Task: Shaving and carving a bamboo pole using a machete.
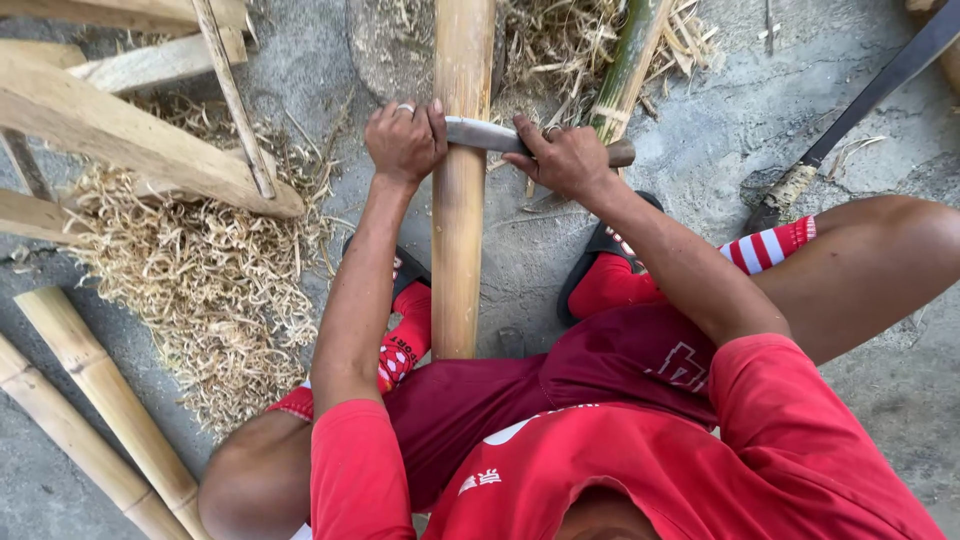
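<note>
A long tan bamboo pole [459, 220] runs from between my legs away toward the top of the view. A knife with a grey metal blade [482, 134] lies crosswise on the pole. My left hand [404, 138] grips the blade's left end at the pole's left side. My right hand [562, 158] holds the right end, where the dark handle [622, 153] sticks out past my fingers. Both hands wear a ring.
A heap of pale bamboo shavings [215, 285] lies at the left under a wooden frame [120, 130]. Two cut bamboo poles [100, 400] rest at bottom left. A green bamboo piece [628, 65] and a long dark blade [860, 105] lie at upper right on concrete floor.
</note>
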